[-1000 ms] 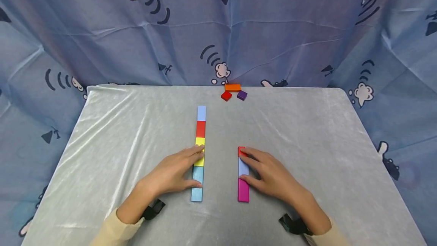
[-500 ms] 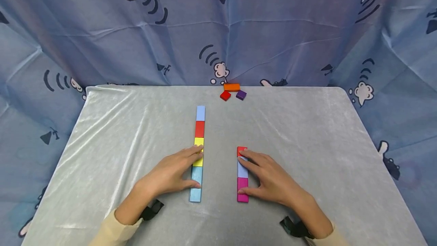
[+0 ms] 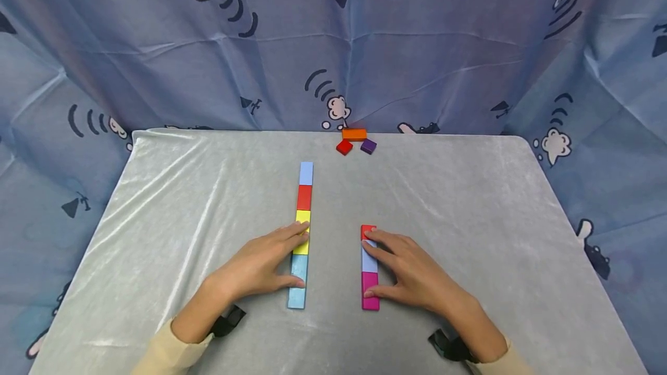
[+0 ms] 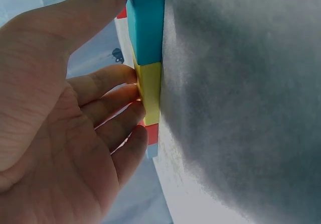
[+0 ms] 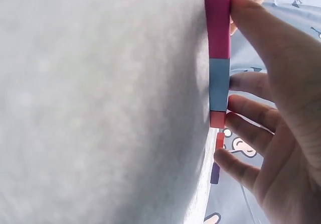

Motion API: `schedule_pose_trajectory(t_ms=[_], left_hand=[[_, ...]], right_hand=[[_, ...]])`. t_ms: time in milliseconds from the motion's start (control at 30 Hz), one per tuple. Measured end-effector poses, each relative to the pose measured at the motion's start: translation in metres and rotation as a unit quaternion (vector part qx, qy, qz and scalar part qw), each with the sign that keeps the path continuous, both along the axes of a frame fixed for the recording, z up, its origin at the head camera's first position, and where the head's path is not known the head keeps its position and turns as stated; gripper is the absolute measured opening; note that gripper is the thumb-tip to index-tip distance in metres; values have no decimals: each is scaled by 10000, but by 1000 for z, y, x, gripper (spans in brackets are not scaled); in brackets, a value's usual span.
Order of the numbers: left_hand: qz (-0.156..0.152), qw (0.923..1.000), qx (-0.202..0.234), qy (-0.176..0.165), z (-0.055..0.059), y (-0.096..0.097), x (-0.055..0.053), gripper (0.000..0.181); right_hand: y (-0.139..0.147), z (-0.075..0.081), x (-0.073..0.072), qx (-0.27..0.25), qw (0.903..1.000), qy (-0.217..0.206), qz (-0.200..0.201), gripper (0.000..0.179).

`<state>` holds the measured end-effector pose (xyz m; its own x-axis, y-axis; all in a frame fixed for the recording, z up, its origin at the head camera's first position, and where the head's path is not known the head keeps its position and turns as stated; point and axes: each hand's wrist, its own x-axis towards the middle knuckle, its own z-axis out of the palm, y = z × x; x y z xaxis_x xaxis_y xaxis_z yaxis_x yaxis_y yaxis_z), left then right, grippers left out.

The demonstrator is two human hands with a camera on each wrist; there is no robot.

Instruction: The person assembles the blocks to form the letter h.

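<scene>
On the left lies a straight row of flat blocks running away from me: light cyan [image 3: 297, 301], yellow [image 3: 303, 214], red [image 3: 304, 197] and pale blue [image 3: 306, 173] at the far end. The left hand [image 3: 255, 265] rests on this row, fingertips on yellow and thumb on cyan. A shorter row to the right has a magenta block [image 3: 369, 280], a pale blue block [image 3: 369, 264] and a small red block [image 3: 366, 229]. My right hand [image 3: 419, 274] touches it, fingertips on the red and blue blocks, thumb on the magenta one. Both hands have relaxed, extended fingers.
At the table's far edge lie an orange block [image 3: 354, 134], a loose red block [image 3: 344, 147] and a purple block [image 3: 368, 146]. Grey cloth [image 3: 469, 201] covers the table. A patterned blue curtain [image 3: 427, 68] hangs behind it and at both sides.
My right thumb has slid toward me, from the seam of the blue and magenta blocks onto the magenta block. The left hand keeps its place on its row.
</scene>
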<state>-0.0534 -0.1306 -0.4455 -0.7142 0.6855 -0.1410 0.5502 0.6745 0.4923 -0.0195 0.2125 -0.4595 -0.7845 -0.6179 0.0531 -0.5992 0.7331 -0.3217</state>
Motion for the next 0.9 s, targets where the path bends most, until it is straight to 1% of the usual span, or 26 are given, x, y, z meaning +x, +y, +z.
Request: schedule_pose_trajectory(t_ms=[67, 133, 300, 400, 567, 700, 800, 900], left_hand=[[-32, 10000, -20, 24, 0, 1, 0, 90], [-96, 9999, -62, 118, 1, 2, -1, 91], [-389, 9970, -259, 611, 4, 5, -2, 91], [-502, 9944, -413, 838, 7, 8, -3, 89], [-559, 9913, -644, 999, 12, 15, -5, 81], [-435, 9923, -605, 987, 14, 19, -7, 66], [-239, 9946, -409, 928, 15, 21, -11, 54], [-61, 9961, -158, 866, 15, 24, -17, 52]], right_hand=[[1, 0, 1, 0, 10000, 14, -2, 88], [2, 0, 1, -3, 10000, 21, -7, 88], [2, -1, 2, -44, 10000, -19, -15, 89], [1, 0, 3, -16, 10000, -88, -24, 89], [2, 0, 4, 33, 9998, -170, -20, 89], [3, 0, 4, -17, 9997, -229, -67, 91], [4, 0, 3, -22, 9996, -255, -129, 92], [5, -1, 4, -2, 9994, -281, -177, 92]])
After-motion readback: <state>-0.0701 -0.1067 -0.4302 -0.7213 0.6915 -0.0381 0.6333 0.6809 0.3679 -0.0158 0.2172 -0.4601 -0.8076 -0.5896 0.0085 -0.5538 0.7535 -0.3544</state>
